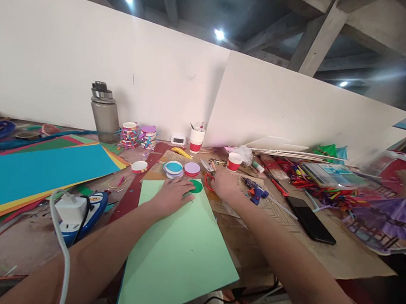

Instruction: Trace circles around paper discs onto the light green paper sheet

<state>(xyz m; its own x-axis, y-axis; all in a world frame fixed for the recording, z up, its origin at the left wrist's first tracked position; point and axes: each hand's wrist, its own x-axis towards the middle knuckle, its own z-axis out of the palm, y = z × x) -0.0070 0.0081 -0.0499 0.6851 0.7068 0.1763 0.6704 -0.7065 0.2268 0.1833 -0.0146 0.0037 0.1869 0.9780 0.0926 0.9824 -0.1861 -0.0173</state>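
Observation:
My left hand (171,197) lies flat on a stack of light green paper (182,249), fingers stretched out. By its fingertips is a dark green paper circle (196,187). Just to the right, my right hand (224,183) is closed at the red handle of a pair of scissors (208,180); its fingers are partly hidden. Beyond the paper's far edge sit a round piece with a blue top (174,168) and one with a lilac top (191,169). A short white-and-red paper ring (139,167) rests to their left.
A blue glue gun (257,193), a phone (309,220) and a paper cup (234,161) are on the right. Stacked cups (197,140) and a bottle (103,114) stand at the back. Coloured sheets (35,175) and a plugged power strip (91,217) with a white cable are on the left.

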